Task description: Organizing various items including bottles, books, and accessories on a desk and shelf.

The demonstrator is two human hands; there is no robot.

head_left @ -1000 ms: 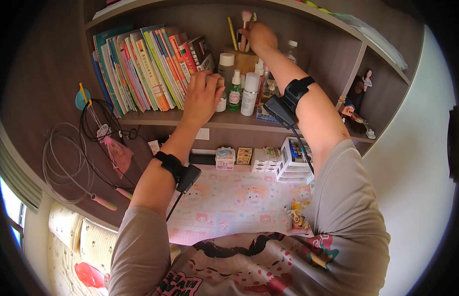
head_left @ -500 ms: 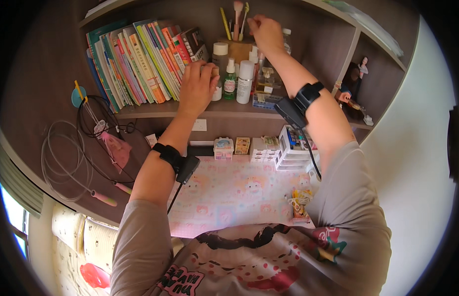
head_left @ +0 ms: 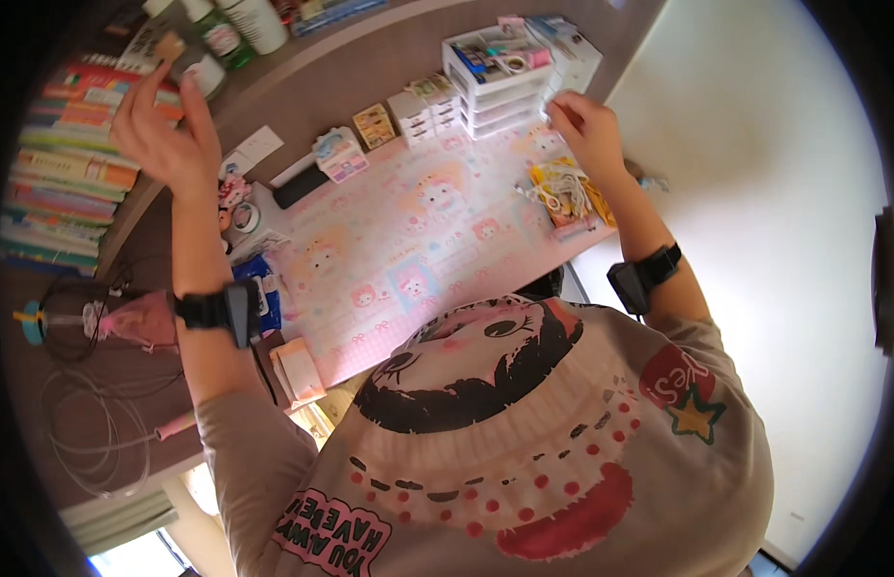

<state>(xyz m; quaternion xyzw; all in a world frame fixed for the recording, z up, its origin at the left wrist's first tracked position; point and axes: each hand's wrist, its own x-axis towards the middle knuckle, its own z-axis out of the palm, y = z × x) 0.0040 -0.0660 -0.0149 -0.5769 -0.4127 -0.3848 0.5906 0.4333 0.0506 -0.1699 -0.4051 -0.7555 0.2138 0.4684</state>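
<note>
My left hand is raised to the shelf at the upper left, its thumb and fingers apart. The index fingertip is close to the tan cap of a white bottle; I cannot tell whether it touches. A green spray bottle and a white bottle stand beside it. My right hand is over the desk's right side, fingers curled toward the thumb; anything between them is hidden. It is next to a white drawer unit and above a small container of yellow and white cords.
Books line the shelf at the left. Below them hang a clear jump rope and a pink pouch. Small boxes stand along the back of the desk, on a pink patterned mat. A white wall bounds the right.
My view has turned and tipped down toward the desk. My right hand has come down from the brush holder on the shelf to beside the drawers. My left hand remains by the bottles, fingers wider apart.
</note>
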